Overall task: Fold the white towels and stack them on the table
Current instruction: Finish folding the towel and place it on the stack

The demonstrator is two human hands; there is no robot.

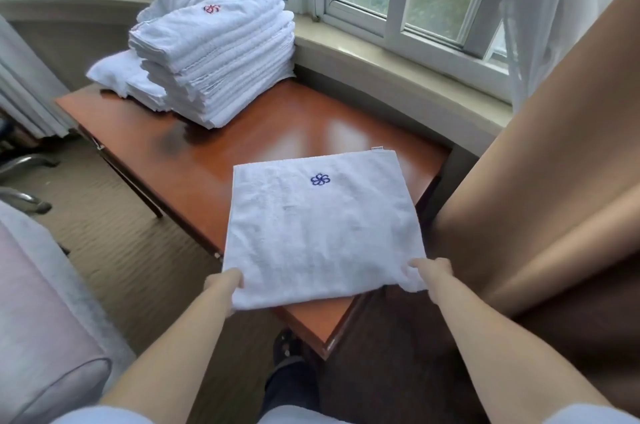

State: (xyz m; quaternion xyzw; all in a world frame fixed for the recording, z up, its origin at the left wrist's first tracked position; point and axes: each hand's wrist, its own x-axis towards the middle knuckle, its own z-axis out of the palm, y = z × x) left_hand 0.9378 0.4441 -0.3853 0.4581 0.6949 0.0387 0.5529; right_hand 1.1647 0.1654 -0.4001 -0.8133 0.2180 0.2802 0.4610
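A white towel [322,226] with a blue flower emblem lies spread flat on the near end of the reddish wooden table [242,136], its near edge hanging past the table's rim. My left hand [225,281] grips the towel's near left corner and my right hand [433,271] grips the near right corner. At the table's far end stands a tall stack of folded white towels [218,60], the top one bearing a red emblem. Loose crumpled white towels [114,73] lie beside and behind that stack.
A window sill [381,56] and windows run along the far side. A tan curtain [554,181] hangs close on the right, sheer white curtains on the left. A pale upholstered seat [41,319] sits at lower left. Carpet covers the floor.
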